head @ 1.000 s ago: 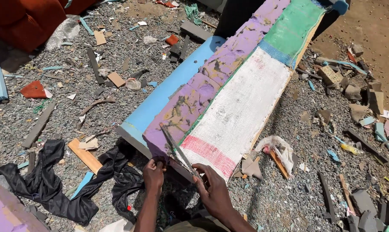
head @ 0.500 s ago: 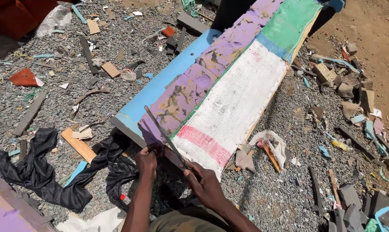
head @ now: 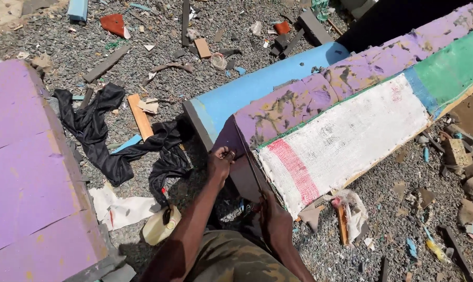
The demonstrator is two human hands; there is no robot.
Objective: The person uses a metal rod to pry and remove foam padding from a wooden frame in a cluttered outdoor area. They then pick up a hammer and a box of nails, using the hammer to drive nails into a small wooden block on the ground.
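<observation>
Left hand [head: 220, 159] fingers closed on blade [head: 248, 163] top, right hand [head: 272, 215] closed on its lower end, against painted board [head: 346, 130] end on gravel ground [head: 278, 31]. Black cloth [head: 116, 141], purple panel [head: 22, 172], wood scraps nearby.

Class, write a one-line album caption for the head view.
Both hands, left hand and right hand, draw a thin blade along the end of a purple foam block on gravel.

I see an outdoor scrap yard: gravel ground [head: 309, 261] littered with wood offcuts [head: 140, 116], foam scraps [head: 78, 8], painted panels [head: 22, 172].
</observation>
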